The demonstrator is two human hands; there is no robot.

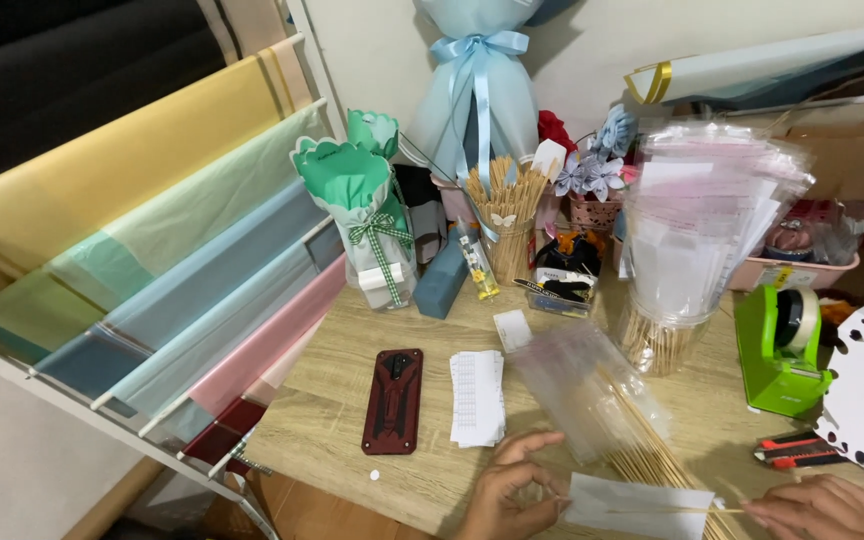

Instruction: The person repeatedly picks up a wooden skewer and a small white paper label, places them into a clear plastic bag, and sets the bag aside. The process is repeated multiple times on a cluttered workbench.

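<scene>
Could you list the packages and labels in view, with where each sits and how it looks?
Paper slips: table centre, white stack with printed rows.
Small label: behind the slips, white rectangle.
Clear bags: upright in a round tub at right, see-through with pale inserts.
Clear sleeve: lying over skewers near the right hand.

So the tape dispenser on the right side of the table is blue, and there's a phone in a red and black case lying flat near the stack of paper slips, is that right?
Not quite. The tape dispenser is bright green, not blue, as the head view shows. The rest holds: it stands on the right side of the table, and the phone in its red and black case lies flat beside the stack of paper slips.
</scene>
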